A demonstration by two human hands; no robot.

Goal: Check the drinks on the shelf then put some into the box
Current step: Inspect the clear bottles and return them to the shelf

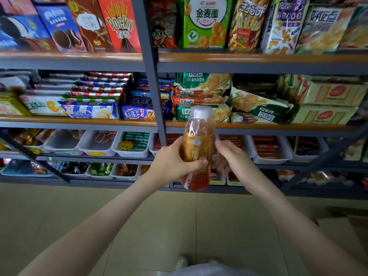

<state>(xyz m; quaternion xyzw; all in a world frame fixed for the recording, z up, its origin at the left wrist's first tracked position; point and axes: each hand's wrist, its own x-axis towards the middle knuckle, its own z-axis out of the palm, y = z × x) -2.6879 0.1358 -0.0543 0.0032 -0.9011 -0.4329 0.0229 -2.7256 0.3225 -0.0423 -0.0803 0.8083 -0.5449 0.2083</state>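
Observation:
A plastic drink bottle [198, 148] with a white cap, a golden-brown label and amber liquid stands nearly upright in front of me, level with the lower shelves. My left hand [173, 162] grips its left side, thumb across the label. My right hand [229, 156] touches its right side, fingers behind the bottle and partly hidden. A cardboard box edge [342, 226] shows at the lower right on the floor.
A grey metal shelf unit [157, 108] with wooden boards fills the view, packed with biscuit boxes, snack bags and white bins [131, 151] of small snacks. Beige tiled floor [139, 216] lies below. My shoe tip [181, 263] shows at the bottom.

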